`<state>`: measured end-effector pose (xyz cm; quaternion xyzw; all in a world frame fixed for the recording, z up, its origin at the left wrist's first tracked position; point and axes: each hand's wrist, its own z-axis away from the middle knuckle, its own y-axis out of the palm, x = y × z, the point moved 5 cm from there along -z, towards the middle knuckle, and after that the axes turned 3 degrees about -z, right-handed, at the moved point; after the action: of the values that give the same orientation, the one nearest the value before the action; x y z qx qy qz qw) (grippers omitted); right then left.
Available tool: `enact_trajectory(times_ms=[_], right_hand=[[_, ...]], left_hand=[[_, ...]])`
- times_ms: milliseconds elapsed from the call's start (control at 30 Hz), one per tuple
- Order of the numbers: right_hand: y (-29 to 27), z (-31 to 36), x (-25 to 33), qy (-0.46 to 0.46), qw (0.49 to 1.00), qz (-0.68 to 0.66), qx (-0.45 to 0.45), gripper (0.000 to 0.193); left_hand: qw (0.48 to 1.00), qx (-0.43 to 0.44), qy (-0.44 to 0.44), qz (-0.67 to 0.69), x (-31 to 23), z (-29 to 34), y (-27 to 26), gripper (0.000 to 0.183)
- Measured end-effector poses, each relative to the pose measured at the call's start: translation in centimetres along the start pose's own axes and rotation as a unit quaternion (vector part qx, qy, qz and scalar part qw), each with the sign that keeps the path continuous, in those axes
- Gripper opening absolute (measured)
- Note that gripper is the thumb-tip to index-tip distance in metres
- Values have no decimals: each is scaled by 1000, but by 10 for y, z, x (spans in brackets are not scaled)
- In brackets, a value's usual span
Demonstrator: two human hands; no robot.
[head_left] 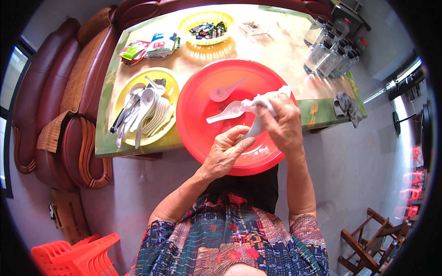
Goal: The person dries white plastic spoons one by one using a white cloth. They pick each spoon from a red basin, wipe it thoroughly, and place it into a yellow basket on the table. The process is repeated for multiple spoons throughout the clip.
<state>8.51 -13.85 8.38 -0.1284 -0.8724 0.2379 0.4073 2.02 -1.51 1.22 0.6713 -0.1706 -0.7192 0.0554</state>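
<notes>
Over a large red basin (pixel 195 92), my left hand (pixel 225 152) pinches a white soup spoon (pixel 256 129) between thumb and fingers. My right hand (pixel 284 120) grips a white cloth (pixel 253 103) against the far end of that spoon, whose tip is partly hidden by the fingers. Inside the basin lie a white spoon (pixel 226 112) with a printed motif and a pinkish-looking spoon (pixel 226 90) farther back. To the left stands a yellow basin (pixel 172 87) heaped with many white soup spoons (pixel 146 102), overlapping one another.
On the table (pixel 313 108) are a yellow basket (pixel 186 20) of small packets, bagged packages (pixel 161 45), clear dark-capped bottles (pixel 318 56) and a grey cloth (pixel 346 106) over the edge. A maroon sofa (pixel 60 87), red plastic stools (pixel 78 255) and a wooden chair (pixel 368 244) surround it.
</notes>
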Motion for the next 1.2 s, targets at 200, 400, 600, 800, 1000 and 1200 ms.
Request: enact_trajectory(times_ms=[200,400,600,800,1000,1200], right_hand=[[10,16,-33,330,866,-375,-18,30],[42,43,-22,383,794,-471,-19,29],[43,46,7,91,985,-145,-19,19],[21,53,7,120,973,-190,-45,30],[6,24,8,23,990,51,-130,37],[19,34,28,-65,992,96,-47,39]], left_hand=[[999,15,-37,15,-1,1,-7,17],[988,-4,-27,152,10,-9,-14,15],[976,-28,-50,212,7,-7,-14,16],[979,-17,-26,200,13,-6,-20,24],[993,-64,74,-69,-5,-2,-1,35],[997,-73,36,-6,-11,0,-6,51]])
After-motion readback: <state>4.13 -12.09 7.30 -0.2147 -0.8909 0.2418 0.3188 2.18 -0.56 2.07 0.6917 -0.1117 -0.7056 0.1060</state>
